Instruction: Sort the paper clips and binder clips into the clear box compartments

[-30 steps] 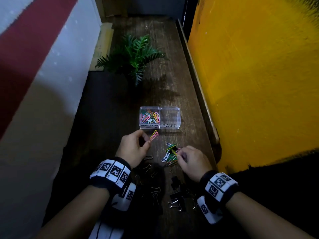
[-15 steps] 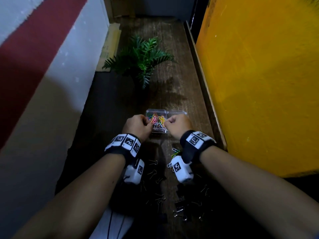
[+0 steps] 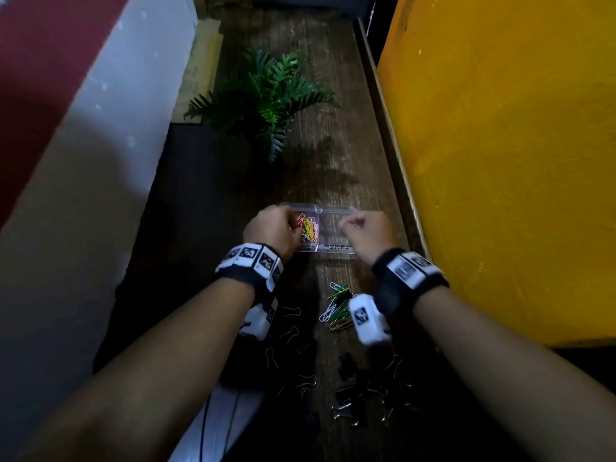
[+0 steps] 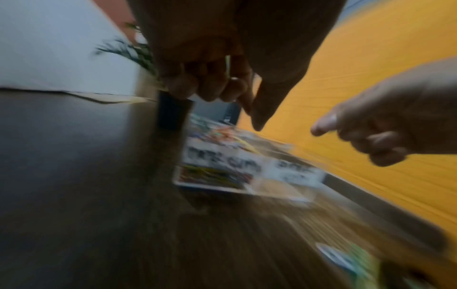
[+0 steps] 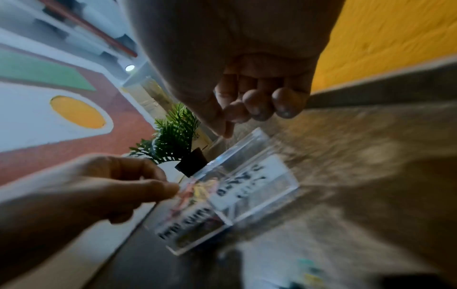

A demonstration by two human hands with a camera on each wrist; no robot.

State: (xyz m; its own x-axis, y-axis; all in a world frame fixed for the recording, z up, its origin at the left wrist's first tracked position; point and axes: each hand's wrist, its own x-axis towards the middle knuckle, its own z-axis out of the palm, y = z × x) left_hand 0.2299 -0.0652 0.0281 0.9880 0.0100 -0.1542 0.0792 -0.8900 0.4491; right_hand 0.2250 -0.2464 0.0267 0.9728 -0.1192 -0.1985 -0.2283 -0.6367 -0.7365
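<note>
The clear two-compartment box (image 3: 336,249) stands on the wooden table. Its left compartment holds coloured paper clips (image 3: 311,228); the right one, labelled for binder clips, looks empty. My left hand (image 3: 278,228) hovers over the left compartment with its fingers curled, pinching a few pink and yellow paper clips at the opening. My right hand (image 3: 363,231) is above the right compartment, fingers curled with nothing seen in them. The right wrist view shows the right hand (image 5: 254,105) over the box (image 5: 259,185). The left wrist view is blurred.
A loose pile of coloured paper clips (image 3: 338,306) lies between my wrists. Black binder clips (image 3: 346,398) and loose wire handles (image 3: 291,311) are scattered nearer me. A green plant (image 3: 266,95) stands behind the box. A yellow wall (image 3: 500,161) borders the right side.
Both hands left the loose pile and went forward to the box. Since half a second ago, the right hand has shifted right, from the left compartment to over the right one.
</note>
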